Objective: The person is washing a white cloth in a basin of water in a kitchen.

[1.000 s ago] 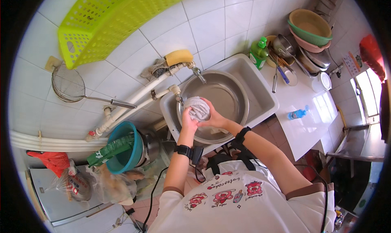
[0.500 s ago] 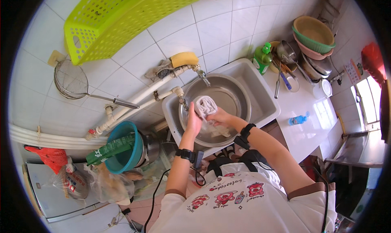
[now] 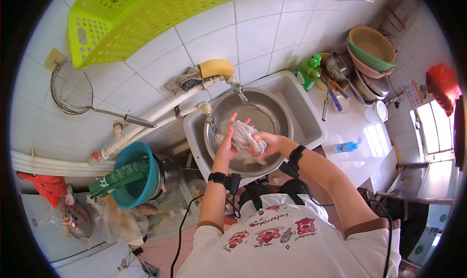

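A wet-looking white cloth point(image 3: 242, 133), bunched and twisted, is held above a round metal basin point(image 3: 288, 127). My right hand point(image 3: 268, 143) is closed round its right end. My left hand point(image 3: 226, 144) lies against the cloth's left side, fingers stretched out and apart. More pale cloth hangs or lies low in the basin just under my hands; I cannot tell whether it is a separate piece. The basin sits in a grey sink point(image 3: 314, 125). Two taps reach over its rim, a far tap point(image 3: 239, 93) and a left tap point(image 3: 210, 120) close to my left hand.
Right of the sink, a white counter point(image 3: 362, 163) bears a green bottle point(image 3: 309, 72), a small blue bottle point(image 3: 347, 146), utensils and stacked bowls point(image 3: 372, 47). On the left are a wire strainer point(image 3: 73, 88), white pipes point(image 3: 146, 125) and a teal basin point(image 3: 131, 195). Black cables run along both arms.
The cloth was a neat roll held upright between my hands; now it is loosened and twisted. My right hand has closed on its end, and my left fingers have spread. The view has shifted slightly.
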Available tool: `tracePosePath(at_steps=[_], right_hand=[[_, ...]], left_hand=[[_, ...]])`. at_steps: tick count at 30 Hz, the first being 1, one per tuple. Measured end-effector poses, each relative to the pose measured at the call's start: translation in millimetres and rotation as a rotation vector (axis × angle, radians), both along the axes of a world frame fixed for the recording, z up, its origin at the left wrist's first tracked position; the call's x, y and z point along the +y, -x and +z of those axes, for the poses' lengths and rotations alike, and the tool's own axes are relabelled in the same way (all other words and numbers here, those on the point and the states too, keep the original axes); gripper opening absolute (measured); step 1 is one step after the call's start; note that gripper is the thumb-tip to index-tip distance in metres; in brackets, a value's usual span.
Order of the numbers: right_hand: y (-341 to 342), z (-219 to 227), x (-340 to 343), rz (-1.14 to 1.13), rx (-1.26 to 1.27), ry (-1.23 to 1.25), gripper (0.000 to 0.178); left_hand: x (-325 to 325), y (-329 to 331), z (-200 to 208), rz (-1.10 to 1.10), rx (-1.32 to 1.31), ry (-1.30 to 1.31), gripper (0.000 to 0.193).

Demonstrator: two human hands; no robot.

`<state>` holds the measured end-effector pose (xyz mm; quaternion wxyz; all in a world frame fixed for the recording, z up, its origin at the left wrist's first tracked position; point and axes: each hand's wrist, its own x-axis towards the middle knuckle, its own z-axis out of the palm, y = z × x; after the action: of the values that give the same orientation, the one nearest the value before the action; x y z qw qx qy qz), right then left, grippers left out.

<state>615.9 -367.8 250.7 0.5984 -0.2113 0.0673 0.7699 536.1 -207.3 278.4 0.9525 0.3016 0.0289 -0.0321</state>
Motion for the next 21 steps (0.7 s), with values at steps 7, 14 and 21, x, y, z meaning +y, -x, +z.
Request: tracePosePath(at_steps=[7,14,21], right_hand=[[14,15,9,-0.07,-0.189,-0.249,0.061],[16,10,8,-0.119,-0.227,-0.118,0.079],[14,5,14,-0.035,-0.388,-0.049,0.056]], left_hand=[[16,2,-13,-0.06,0.223,-0.164,0.05],[21,-2,-6,-0.078,0.176,-0.315,0.045],[22,-5,-15,-0.063,0.23,-0.376,0.034]])
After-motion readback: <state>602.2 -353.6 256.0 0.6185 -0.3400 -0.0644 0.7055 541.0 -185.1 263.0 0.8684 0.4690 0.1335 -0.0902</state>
